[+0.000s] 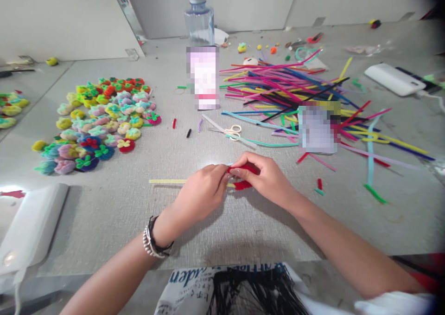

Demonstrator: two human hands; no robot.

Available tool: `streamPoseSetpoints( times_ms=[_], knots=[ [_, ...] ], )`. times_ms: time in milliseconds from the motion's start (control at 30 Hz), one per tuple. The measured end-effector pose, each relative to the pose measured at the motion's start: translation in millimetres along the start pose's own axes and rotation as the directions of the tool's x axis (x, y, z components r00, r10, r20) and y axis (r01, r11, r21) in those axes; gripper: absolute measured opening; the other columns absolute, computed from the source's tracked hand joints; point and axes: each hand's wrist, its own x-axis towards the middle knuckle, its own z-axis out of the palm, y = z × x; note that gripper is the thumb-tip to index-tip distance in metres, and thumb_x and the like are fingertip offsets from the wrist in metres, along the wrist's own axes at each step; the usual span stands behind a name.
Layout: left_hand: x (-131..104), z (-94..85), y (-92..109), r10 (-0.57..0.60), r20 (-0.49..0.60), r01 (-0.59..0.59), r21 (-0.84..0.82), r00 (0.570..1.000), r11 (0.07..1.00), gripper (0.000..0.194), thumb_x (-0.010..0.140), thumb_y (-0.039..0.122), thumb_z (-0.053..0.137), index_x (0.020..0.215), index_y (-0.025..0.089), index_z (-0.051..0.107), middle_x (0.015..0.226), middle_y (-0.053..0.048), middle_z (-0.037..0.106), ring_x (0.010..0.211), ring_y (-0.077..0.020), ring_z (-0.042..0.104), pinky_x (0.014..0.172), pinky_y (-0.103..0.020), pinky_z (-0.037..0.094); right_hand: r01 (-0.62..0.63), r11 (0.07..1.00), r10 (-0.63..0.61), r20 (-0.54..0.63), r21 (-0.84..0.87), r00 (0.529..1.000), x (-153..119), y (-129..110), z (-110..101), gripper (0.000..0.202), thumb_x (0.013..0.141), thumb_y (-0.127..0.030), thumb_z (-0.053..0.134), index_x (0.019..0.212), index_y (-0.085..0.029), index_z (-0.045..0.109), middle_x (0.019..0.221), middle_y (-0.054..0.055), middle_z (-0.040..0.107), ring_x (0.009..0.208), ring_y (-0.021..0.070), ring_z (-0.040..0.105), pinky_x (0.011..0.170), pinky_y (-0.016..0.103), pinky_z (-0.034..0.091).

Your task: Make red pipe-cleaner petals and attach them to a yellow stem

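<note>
Red pipe cleaner [244, 185], bent or coiled into a short piece, sits between my two hands at the middle of the table. My left hand [207, 185] pinches its left end with thumb and forefinger. Curled round its top and right side is my right hand [262, 176], its thumb pressing toward the left fingertips. A pale yellow pipe cleaner [167, 182] runs out to the left from under my left hand, and a bit of yellow shows beside the red. My fingers hide part of the red piece. Scissors [232, 132] with cream handles lie just beyond my hands.
Many small fuzzy flower-like pieces [100, 125] are heaped at the left. A loose pile of coloured pipe cleaners [278, 87] spreads at the right, near a blurred pale object [319, 129]. A bottle [200, 20] stands behind an upright phone [205, 78]. White devices [38, 227] lie at both sides.
</note>
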Motion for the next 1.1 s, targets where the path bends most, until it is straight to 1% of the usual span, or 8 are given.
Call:
streamPoseSetpoints(
  times_ms=[300,500,667,767,833,900,967,1100],
  knots=[
    [0,3.5,-2,0.03,-0.011,-0.028,0.169,0.999,0.985,0.024,0.096,0.021,0.037,0.084,0.015,0.057,0.071,-0.004,0.059,0.063,-0.0155,0.053,0.055,-0.027,0.035,-0.131,0.975,0.122,0.062,0.179,0.991,1,2,2,0.023,0.083,-0.042,0.066,0.08,-0.019,0.064,0.076,0.001,0.066,0.071,0.0145,0.063,0.061,0.027,0.052],
    [0,2.4,-4,0.053,0.021,-0.056,0.246,0.998,0.968,0.018,0.087,0.009,0.041,0.08,0.016,0.056,0.071,-0.004,0.059,0.066,-0.0166,0.054,0.054,-0.027,0.032,-0.094,0.992,0.089,0.05,0.09,0.995,3,7,2,0.023,0.084,-0.041,0.065,0.079,-0.019,0.064,0.075,0.001,0.065,0.07,0.0137,0.06,0.063,0.027,0.048],
    [-1,3.3,-6,0.068,0.044,-0.078,0.287,0.997,0.955,0.019,0.083,0.004,0.041,0.086,0.015,0.056,0.073,-0.005,0.06,0.066,-0.0178,0.055,0.054,-0.028,0.036,-0.126,0.984,0.119,0.067,0.124,0.991,4,7,0,0.023,0.084,-0.041,0.065,0.079,-0.019,0.064,0.076,0.001,0.065,0.07,0.0131,0.06,0.062,0.025,0.048],
    [-2,5.1,-8,0.065,0.041,-0.074,0.295,0.997,0.953,0.021,0.084,0.003,0.039,0.089,0.015,0.056,0.074,-0.005,0.06,0.066,-0.0175,0.056,0.053,-0.027,0.037,-0.148,0.977,0.14,0.064,0.156,0.988,4,6,0,0.023,0.083,-0.042,0.067,0.079,-0.019,0.064,0.077,0.001,0.066,0.071,0.0135,0.062,0.063,0.026,0.05],
    [-2,5.8,-7,0.055,0.046,-0.065,0.288,0.997,0.955,0.02,0.088,0.006,0.038,0.09,0.015,0.055,0.075,-0.006,0.06,0.066,-0.0173,0.057,0.053,-0.027,0.038,-0.183,0.962,0.173,0.068,0.204,0.983,4,6,0,0.024,0.081,-0.043,0.068,0.079,-0.019,0.064,0.076,0.001,0.066,0.07,0.0138,0.063,0.062,0.026,0.052],
    [-2,5.6,-5,0.037,0.053,-0.05,0.268,0.998,0.962,0.019,0.093,0.014,0.036,0.093,0.014,0.055,0.077,-0.006,0.061,0.066,-0.0173,0.057,0.053,-0.027,0.039,-0.223,0.937,0.208,0.084,0.267,0.974,4,6,1,0.024,0.08,-0.044,0.069,0.08,-0.02,0.063,0.076,0.0,0.065,0.07,0.0142,0.064,0.062,0.027,0.055],
    [-1,4.7,-2,0.016,0.049,-0.028,0.243,0.999,0.97,0.023,0.097,0.022,0.034,0.095,0.014,0.055,0.079,-0.006,0.062,0.068,-0.0174,0.058,0.054,-0.027,0.039,-0.242,0.92,0.223,0.096,0.308,0.97,4,5,2,0.024,0.08,-0.044,0.07,0.08,-0.02,0.063,0.076,0.0,0.065,0.07,0.0142,0.065,0.063,0.028,0.056],
    [-1,2.0,3,-0.025,0.014,0.022,0.196,1.0,0.98,0.027,0.099,0.027,0.032,0.092,0.015,0.055,0.078,-0.006,0.062,0.068,-0.0173,0.058,0.056,-0.027,0.038,-0.199,0.931,0.19,0.059,0.305,0.98,5,6,3,0.023,0.081,-0.043,0.068,0.083,-0.021,0.066,0.078,0.0,0.066,0.07,0.013,0.064,0.063,0.025,0.056]
  ],
)
